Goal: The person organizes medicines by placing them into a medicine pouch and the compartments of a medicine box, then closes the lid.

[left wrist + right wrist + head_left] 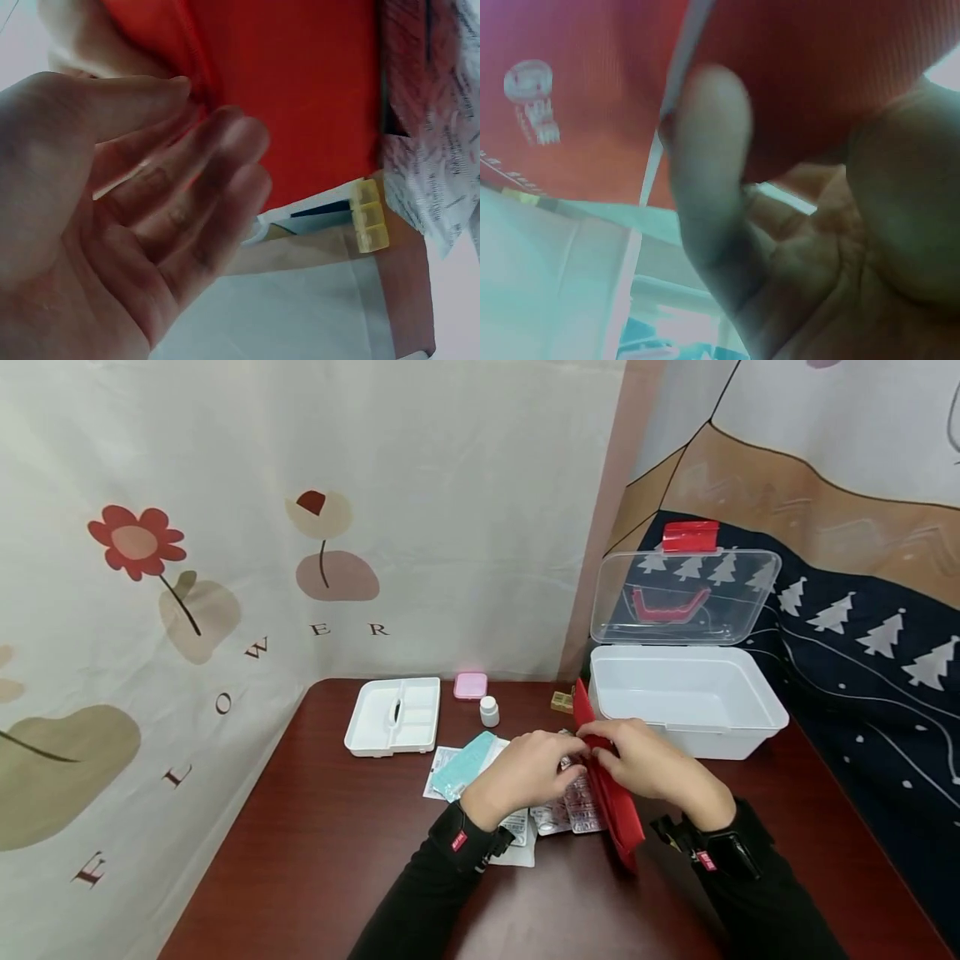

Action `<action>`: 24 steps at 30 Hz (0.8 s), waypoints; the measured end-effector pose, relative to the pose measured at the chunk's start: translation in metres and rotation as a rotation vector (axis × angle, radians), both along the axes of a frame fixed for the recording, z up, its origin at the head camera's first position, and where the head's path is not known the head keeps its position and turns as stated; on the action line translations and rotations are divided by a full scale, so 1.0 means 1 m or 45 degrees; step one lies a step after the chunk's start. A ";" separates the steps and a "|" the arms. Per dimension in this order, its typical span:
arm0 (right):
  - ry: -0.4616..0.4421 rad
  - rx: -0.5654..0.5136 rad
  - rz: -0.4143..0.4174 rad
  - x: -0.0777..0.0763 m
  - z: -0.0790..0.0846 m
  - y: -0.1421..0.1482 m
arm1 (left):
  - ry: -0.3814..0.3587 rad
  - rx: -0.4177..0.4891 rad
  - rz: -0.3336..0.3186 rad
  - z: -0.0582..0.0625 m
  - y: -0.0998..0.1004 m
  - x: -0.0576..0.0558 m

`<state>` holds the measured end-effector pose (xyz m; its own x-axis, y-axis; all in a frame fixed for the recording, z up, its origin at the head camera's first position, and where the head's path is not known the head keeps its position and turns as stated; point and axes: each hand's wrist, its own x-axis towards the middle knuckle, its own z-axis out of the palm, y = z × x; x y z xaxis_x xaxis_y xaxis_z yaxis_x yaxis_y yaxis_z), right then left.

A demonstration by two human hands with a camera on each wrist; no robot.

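A red fabric pouch (618,810) with a zipped edge stands on its side on the table; white print shows on its outside in the right wrist view. My right hand (652,760) grips its upper edge, the thumb (709,142) lying along the red fabric. From the other side my left hand (525,768) reaches to the same edge, fingers loosely bent and fingertips (251,139) right at the zip. Beneath and beside the left hand lie silver blister packs (583,806), white paper packets (517,853) and a light blue packet (462,768).
Behind the right hand stands a white box (727,743) with its clear lid (622,602) raised. At the back are a white compartment case (370,739), a small white bottle (489,712), a pink case (470,685) and a small yellow item (562,702). Curtains hang behind the table.
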<state>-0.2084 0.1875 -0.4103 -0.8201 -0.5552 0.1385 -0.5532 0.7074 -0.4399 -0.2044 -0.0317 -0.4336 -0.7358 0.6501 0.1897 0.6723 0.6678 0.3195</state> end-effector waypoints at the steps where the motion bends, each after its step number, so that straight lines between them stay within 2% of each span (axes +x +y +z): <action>1: 0.015 -0.009 -0.009 0.000 0.000 0.000 | 0.010 -0.010 -0.003 -0.001 0.001 0.000; 7: 0.066 -0.004 -0.058 0.002 0.004 0.004 | 0.091 -0.072 -0.045 -0.012 0.008 -0.001; 12: 0.063 0.078 -0.103 0.006 0.006 0.003 | 0.121 -0.103 -0.045 -0.020 0.016 0.000; 18: 0.135 0.182 -0.114 0.014 0.010 0.000 | 0.159 -0.098 -0.031 -0.019 0.017 0.000; 21: 0.085 0.213 -0.154 0.014 0.013 0.003 | 0.139 -0.107 -0.004 -0.015 0.014 0.000; 24: -0.045 0.227 -0.226 0.012 0.016 0.009 | 0.112 -0.135 -0.006 -0.014 0.010 -0.001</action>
<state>-0.1959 0.1961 -0.3944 -0.9095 -0.4153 0.0210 -0.4001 0.8602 -0.3162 -0.2049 -0.0218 -0.4474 -0.7162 0.6733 0.1837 0.6979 0.6914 0.1871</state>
